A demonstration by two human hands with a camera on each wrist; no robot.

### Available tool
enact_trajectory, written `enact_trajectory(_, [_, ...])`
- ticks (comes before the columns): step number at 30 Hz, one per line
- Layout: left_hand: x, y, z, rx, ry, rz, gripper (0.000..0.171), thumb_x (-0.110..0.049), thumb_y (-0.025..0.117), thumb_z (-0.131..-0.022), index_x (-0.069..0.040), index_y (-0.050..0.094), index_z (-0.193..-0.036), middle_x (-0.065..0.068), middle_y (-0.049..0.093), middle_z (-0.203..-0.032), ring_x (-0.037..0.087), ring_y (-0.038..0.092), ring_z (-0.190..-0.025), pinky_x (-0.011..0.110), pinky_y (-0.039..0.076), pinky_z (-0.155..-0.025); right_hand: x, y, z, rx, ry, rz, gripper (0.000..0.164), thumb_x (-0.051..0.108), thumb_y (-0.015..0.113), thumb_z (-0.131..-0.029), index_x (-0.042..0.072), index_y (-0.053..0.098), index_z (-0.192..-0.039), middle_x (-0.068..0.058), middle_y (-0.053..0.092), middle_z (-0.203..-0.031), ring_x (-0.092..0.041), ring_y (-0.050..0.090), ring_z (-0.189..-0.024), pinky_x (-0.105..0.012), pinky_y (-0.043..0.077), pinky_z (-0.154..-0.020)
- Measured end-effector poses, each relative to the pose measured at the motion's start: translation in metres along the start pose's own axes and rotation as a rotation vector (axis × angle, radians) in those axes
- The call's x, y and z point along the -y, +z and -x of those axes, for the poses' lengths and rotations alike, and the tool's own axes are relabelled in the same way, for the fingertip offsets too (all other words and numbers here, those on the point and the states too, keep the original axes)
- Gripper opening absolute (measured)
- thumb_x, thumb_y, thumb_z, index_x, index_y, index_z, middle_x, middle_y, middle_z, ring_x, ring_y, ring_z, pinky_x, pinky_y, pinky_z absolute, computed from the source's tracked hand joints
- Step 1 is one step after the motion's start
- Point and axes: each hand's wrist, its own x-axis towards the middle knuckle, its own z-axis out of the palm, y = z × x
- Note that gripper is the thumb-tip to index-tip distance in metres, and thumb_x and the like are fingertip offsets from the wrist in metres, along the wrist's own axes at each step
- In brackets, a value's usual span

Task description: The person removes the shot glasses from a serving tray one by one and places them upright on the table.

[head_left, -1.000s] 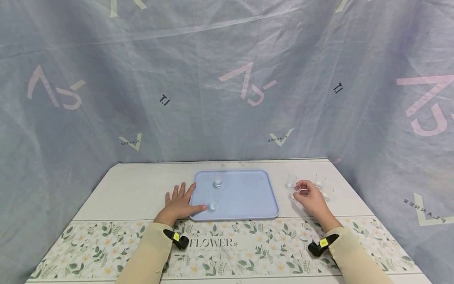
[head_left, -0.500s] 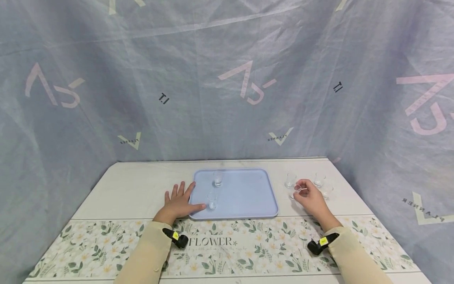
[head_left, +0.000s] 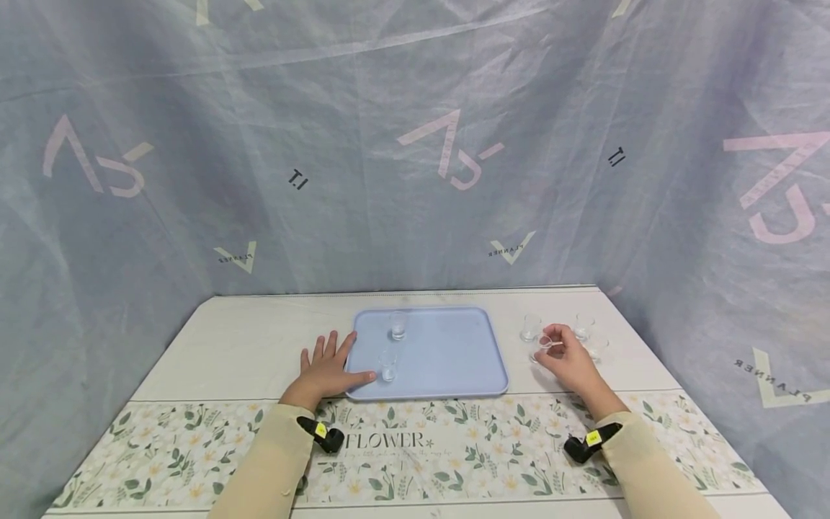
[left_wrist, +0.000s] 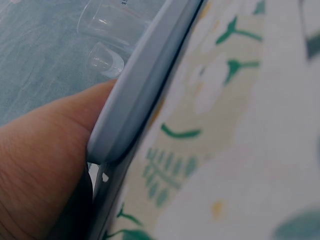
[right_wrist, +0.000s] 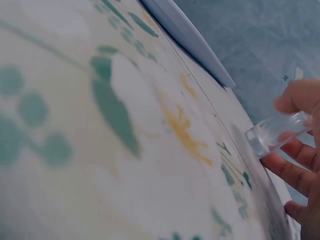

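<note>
In the head view my left hand (head_left: 327, 371) lies spread at the left edge of a light blue tray (head_left: 447, 360). Its thumb reaches over the rim, close to a small clear shot glass (head_left: 388, 369). Farther back on the tray stands another shot glass (head_left: 398, 328). To the right of the tray, my right hand (head_left: 570, 360) pinches a clear shot glass (head_left: 543, 344) between thumb and fingers. The right wrist view has this shot glass (right_wrist: 275, 132) near the tabletop, its thick base toward the table; whether it touches is unclear. The left wrist view has the thumb (left_wrist: 60, 120) against the tray rim (left_wrist: 135, 85).
Around my right hand stand more clear glasses: one just behind it (head_left: 531, 328), one at the back right (head_left: 583, 326) and one by the knuckles (head_left: 598, 349). A floral cloth strip (head_left: 415, 468) runs along the front. Grey-blue fabric (head_left: 363, 216) hangs behind and at the sides.
</note>
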Motion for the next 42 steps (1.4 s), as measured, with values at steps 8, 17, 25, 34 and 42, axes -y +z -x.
enact_trajectory(8, [-0.004, -0.002, 0.002, 0.002, 0.005, 0.012, 0.111, -0.075, 0.066, -0.08, -0.021, 0.017, -0.164, 0.021, -0.001, -0.168, 0.045, -0.009, -0.153, 0.07, -0.007, -0.115, 0.012, -0.01, -0.003, -0.092, -0.047, -0.007, 0.051, 0.024, 0.066, -0.099, 0.0, 0.043, -0.138, -0.023, 0.057, -0.126, -0.044, 0.056, -0.118, -0.059, 0.043, -0.096])
enact_trajectory(17, [-0.005, -0.005, 0.002, -0.004, 0.011, 0.006, 0.111, -0.075, 0.066, -0.081, -0.021, 0.016, -0.164, 0.021, -0.001, -0.168, 0.045, -0.008, -0.153, 0.069, -0.007, -0.115, 0.039, -0.007, -0.018, -0.198, -0.078, -0.003, 0.047, 0.022, 0.068, -0.097, 0.0, 0.048, -0.133, -0.022, 0.059, -0.119, -0.041, 0.058, -0.114, -0.056, 0.044, -0.096])
enact_trajectory(25, [-0.003, -0.001, 0.0, 0.01, 0.005, 0.009, 0.116, -0.08, 0.063, -0.078, -0.02, 0.014, -0.165, 0.021, -0.003, -0.168, 0.044, -0.01, -0.153, 0.068, -0.011, -0.115, 0.07, 0.014, -0.038, -0.142, -0.125, -0.065, 0.048, 0.019, 0.071, -0.094, -0.001, 0.05, -0.132, -0.021, 0.059, -0.12, -0.041, 0.058, -0.115, -0.057, 0.045, -0.097])
enact_trajectory(34, [0.0, 0.002, 0.0, -0.008, 0.014, 0.015, 0.117, -0.083, 0.062, -0.076, -0.021, 0.015, -0.165, 0.021, -0.002, -0.168, 0.044, -0.01, -0.153, 0.068, -0.012, -0.115, 0.092, 0.051, -0.057, -0.096, -0.139, -0.126, 0.044, 0.017, 0.074, -0.093, 0.001, 0.053, -0.127, -0.02, 0.061, -0.119, -0.04, 0.06, -0.113, -0.054, 0.047, -0.097])
enact_trajectory(42, [0.016, 0.015, -0.014, -0.013, 0.02, -0.009, 0.12, -0.087, 0.058, -0.075, -0.025, 0.011, -0.165, 0.017, -0.006, -0.169, 0.042, -0.014, -0.153, 0.068, -0.012, -0.114, 0.109, 0.089, -0.067, -0.015, -0.134, -0.218, 0.046, 0.014, 0.074, -0.091, -0.001, 0.052, -0.128, -0.021, 0.062, -0.122, -0.04, 0.06, -0.115, -0.052, 0.047, -0.1])
